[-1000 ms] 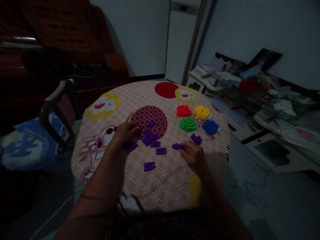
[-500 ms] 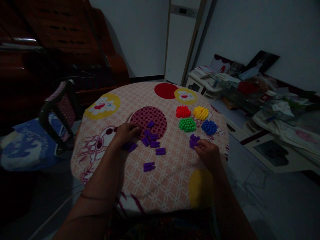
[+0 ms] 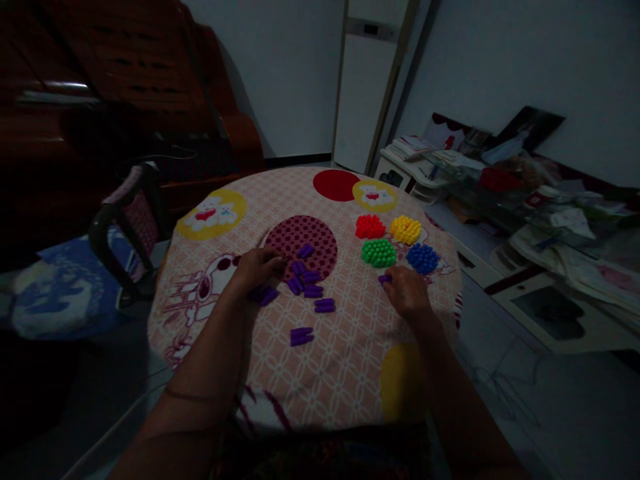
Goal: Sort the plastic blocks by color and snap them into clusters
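Note:
My right hand (image 3: 407, 291) is over a small purple cluster at the right of the table, fingers pinched together. A bit of a purple bullet-shaped piece (image 3: 384, 280) shows at its fingertips; the hand covers the rest. My left hand (image 3: 257, 272) lies on the left of the dark red circle, fingers curled inward; what they hold, if anything, is hidden. Under its wrist side are purple pieces (image 3: 267, 297). Several more purple pieces (image 3: 311, 276), joined in short rows, lie scattered between the hands, one pair (image 3: 301, 337) nearer to me.
Beyond my right hand stand tight clusters of red (image 3: 370, 227), yellow (image 3: 405, 230), green (image 3: 379, 253) and blue (image 3: 423, 259) pieces. A patterned cloth covers the round table (image 3: 345, 373). A chair (image 3: 130, 227) is at the left, a cluttered cabinet (image 3: 545, 293) at the right.
My right hand has moved slightly forward and turned over the purple cluster, now hiding most of it. My left hand stays nearly in place. The whole view has shifted slightly.

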Tool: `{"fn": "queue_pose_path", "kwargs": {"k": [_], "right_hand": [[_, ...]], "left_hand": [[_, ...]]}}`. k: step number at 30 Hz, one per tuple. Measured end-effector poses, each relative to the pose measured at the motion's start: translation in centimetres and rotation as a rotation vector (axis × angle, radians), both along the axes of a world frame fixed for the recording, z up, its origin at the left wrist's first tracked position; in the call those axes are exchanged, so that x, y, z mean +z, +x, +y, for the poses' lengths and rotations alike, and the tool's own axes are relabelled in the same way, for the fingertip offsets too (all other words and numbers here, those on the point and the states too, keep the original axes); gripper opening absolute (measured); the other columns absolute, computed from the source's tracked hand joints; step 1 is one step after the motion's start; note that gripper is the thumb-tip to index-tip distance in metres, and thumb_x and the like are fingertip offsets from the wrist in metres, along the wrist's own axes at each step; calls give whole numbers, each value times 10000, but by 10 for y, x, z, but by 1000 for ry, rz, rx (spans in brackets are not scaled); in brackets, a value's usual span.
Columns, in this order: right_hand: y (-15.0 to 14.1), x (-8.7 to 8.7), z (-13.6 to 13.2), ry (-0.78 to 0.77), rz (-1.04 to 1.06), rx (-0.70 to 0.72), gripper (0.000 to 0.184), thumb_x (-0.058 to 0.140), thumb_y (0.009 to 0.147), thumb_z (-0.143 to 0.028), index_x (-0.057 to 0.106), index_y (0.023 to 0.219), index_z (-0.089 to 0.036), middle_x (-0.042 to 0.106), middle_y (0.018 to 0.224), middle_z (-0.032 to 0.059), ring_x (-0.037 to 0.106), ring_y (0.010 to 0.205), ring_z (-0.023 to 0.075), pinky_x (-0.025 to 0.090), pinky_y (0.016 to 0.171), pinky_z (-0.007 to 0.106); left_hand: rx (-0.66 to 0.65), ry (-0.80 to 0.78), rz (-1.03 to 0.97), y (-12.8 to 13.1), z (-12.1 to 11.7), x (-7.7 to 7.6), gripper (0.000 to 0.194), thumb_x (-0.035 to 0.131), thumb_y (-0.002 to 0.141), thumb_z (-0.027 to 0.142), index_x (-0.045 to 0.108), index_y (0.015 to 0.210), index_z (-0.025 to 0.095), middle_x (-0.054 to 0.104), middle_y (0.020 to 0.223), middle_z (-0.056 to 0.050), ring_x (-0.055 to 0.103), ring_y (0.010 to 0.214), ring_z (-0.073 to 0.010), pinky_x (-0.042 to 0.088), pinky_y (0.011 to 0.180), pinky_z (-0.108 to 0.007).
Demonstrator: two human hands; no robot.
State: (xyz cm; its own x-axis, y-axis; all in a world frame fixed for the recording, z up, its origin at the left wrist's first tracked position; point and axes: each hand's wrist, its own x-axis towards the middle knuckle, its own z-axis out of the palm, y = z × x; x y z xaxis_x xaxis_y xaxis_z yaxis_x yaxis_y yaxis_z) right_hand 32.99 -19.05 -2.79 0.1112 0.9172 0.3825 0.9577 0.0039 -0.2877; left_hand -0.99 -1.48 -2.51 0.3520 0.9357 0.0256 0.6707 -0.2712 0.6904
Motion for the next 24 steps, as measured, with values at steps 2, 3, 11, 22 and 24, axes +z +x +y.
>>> {"fn": "queue_pose_path", "kwargs": {"k": [2,3,11,22,24], "right_hand": [[-2,2,2,-15,-66,-37,178,538,896,-196,687,994,-191,710,951,151,654,920,273,466,800,367],[-4,4,2,-24,-102,-61,174,540,900,-193,684,997,-188,710,955,152,658,906,272,463,783,364],[-25,24,-1,10,-115,-113,83,593,926,-234,664,907,-195,695,827,104,628,734,224,388,653,325],[-55,12,-7,-78,-13,59,153,550,973,-266,663,887,-207,739,860,75,657,756,195,399,668,291],[-60,10,-7,-105,14,75,145,552,977,-261,668,915,-202,744,876,77,667,768,198,412,681,290]], "left_hand": [[3,3,-19,1,-1,0,297,565,761,429,730,783,184,772,779,-70,693,737,-238,522,735,-315],[1,-5,-38,1,-3,1,302,562,771,425,733,808,179,773,788,-72,696,740,-236,526,734,-315],[-51,149,58,20,-7,-4,358,567,841,370,746,1081,173,774,1044,-103,702,953,-278,532,906,-389],[-179,232,170,59,4,-9,383,618,842,237,702,1214,211,712,1247,-119,638,1167,-304,457,1045,-406],[-173,228,154,58,2,-8,396,638,808,225,695,1199,197,714,1219,-121,648,1127,-301,472,1013,-400]]}}
